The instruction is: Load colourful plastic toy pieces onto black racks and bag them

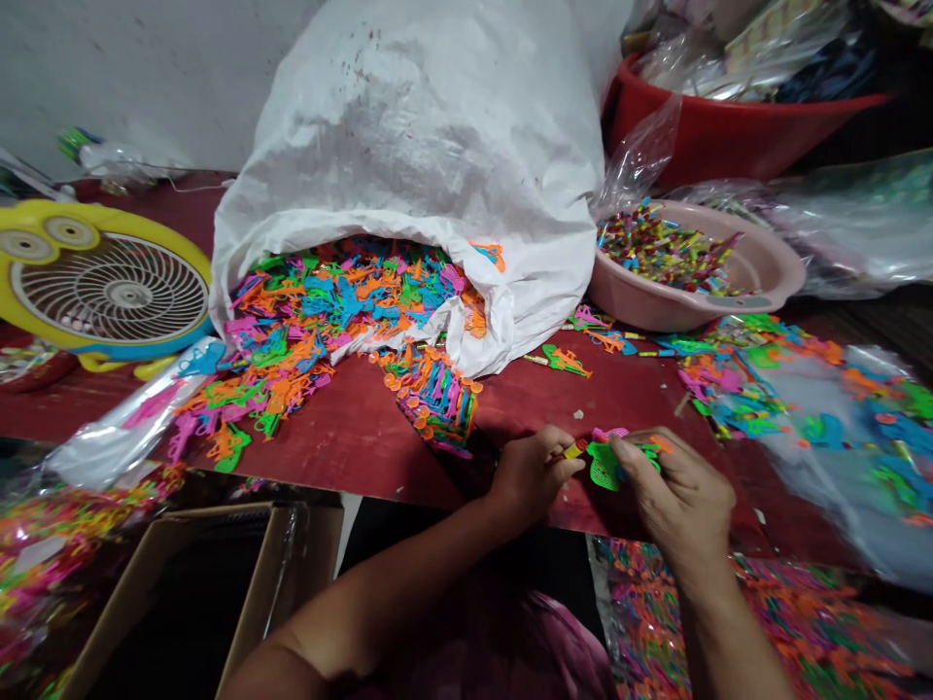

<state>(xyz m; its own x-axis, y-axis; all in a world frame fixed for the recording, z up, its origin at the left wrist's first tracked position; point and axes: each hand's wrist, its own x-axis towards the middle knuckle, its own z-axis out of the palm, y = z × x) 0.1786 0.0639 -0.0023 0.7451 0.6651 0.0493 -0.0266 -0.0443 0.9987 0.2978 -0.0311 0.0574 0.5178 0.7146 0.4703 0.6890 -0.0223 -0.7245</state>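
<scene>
My left hand (pixel 535 473) pinches a short yellow-and-red wrapped tube (pixel 574 450) between thumb and fingertips. Right beside it, my right hand (pixel 677 491) is closed on several small plastic toys, among them a green one (pixel 604 467) with a perforated flat part and a pink one (pixel 609 434). The tube's end meets the toys, but I cannot tell whether it is inserted in one. Ahead, a heap of similar toys (pixel 364 292) spills from a large white sack (pixel 437 126). A row of stacked toys (pixel 437 399) lies on the red table (pixel 328 442) nearer to me.
A pink basin (pixel 765 258) of small wrapped tubes stands right of the sack, before a red tub (pixel 729 136). More toys and clear plastic bags (pixel 816 476) cover the right side. At left are a yellow fan (pixel 123 292) and, below, a cardboard box (pixel 266 583).
</scene>
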